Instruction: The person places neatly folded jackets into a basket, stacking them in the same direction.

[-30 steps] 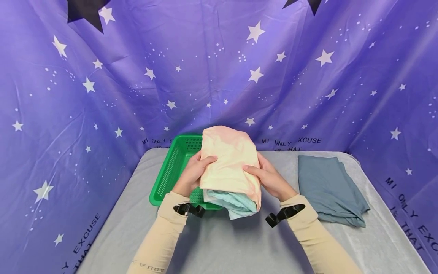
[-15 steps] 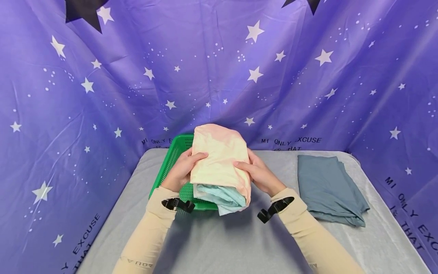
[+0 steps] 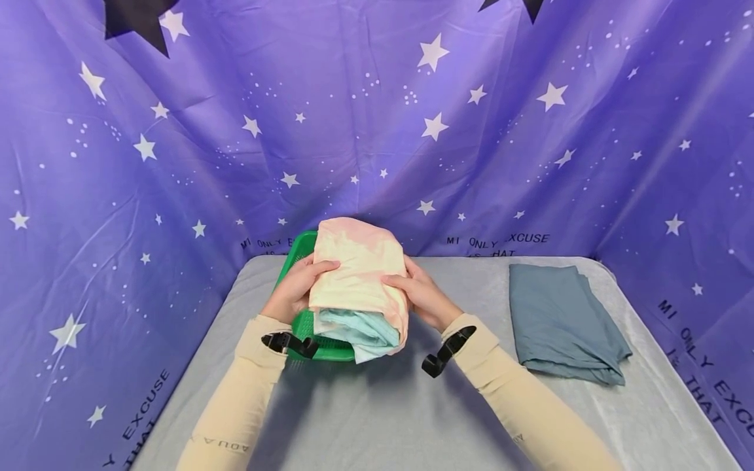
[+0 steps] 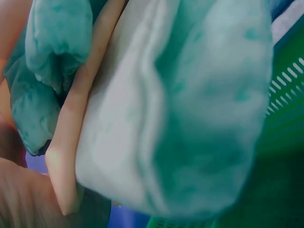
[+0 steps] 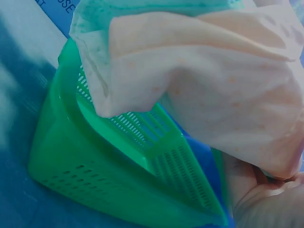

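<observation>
Between both hands is a folded bundle of fabric, held over the green basket (image 3: pixel 330 354). Pale peach cloth (image 3: pixel 356 268) forms its outside, and folded mint-green cloth (image 3: pixel 360 332) pokes out at the near end. My left hand (image 3: pixel 292 288) grips the left edge, thumb on top and fingers underneath. On the opposite edge my right hand (image 3: pixel 428 296) holds on the same way. From the left wrist, layered mint folds (image 4: pixel 204 118) fill the view. In the right wrist view the peach cloth (image 5: pixel 204 90) hangs above the basket's slotted inside (image 5: pixel 175 164).
A folded blue-grey cloth (image 3: pixel 565 324) lies on the right of the table. The table has a grey cover (image 3: pixel 377 418). Purple starry curtains (image 3: pixel 353 98) stand behind and on both sides. Black straps (image 3: pixel 288 343) circle the wrists.
Both hands have carried the peach and mint bundle leftward, so it now covers more of the basket. The grip looks the same. The blue-grey cloth has stayed put.
</observation>
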The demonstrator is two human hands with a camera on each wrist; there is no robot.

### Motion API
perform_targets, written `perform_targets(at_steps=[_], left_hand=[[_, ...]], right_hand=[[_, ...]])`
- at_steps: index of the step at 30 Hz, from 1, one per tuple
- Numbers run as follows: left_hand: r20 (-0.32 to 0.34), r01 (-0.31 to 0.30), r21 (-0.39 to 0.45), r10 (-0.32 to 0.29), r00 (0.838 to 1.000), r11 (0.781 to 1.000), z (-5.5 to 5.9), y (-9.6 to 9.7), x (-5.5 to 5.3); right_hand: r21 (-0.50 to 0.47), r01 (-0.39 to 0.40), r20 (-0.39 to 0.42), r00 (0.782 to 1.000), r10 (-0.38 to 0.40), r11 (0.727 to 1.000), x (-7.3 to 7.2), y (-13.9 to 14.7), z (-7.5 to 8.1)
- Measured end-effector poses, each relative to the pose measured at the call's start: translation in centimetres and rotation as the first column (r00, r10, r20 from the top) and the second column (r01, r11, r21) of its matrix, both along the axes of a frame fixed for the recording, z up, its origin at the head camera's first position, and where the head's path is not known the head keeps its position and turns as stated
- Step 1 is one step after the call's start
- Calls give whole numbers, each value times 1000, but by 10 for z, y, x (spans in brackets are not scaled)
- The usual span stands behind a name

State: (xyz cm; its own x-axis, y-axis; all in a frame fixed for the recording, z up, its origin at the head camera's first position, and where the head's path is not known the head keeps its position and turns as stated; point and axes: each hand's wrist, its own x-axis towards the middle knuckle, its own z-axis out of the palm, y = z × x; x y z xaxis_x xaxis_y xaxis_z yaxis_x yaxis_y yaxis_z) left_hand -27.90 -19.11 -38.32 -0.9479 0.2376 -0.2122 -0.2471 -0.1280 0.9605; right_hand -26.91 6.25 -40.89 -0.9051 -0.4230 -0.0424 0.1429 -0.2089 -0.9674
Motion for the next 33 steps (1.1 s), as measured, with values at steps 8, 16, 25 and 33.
perform_targets(at_steps=[8,16,25,33], left_hand=[[12,44,-34,-44,999,998,-7,-14,-9],[62,34,-56,-30,998,998,-16,-26,-14],[109,51,-15,-49,993,999,-15,-30,-16],[136,58,-33,-53,989,998,-33,-36,-30]], right_hand=[[7,-18,66,998,17,1000,-9,-11,-6],[26,-24,88,996,22,999,-13,-22,-11],[43,-23,133,991,17,999,-16,-29,-15],[83,-21,163,987,7,996,-22,-33,-22]])
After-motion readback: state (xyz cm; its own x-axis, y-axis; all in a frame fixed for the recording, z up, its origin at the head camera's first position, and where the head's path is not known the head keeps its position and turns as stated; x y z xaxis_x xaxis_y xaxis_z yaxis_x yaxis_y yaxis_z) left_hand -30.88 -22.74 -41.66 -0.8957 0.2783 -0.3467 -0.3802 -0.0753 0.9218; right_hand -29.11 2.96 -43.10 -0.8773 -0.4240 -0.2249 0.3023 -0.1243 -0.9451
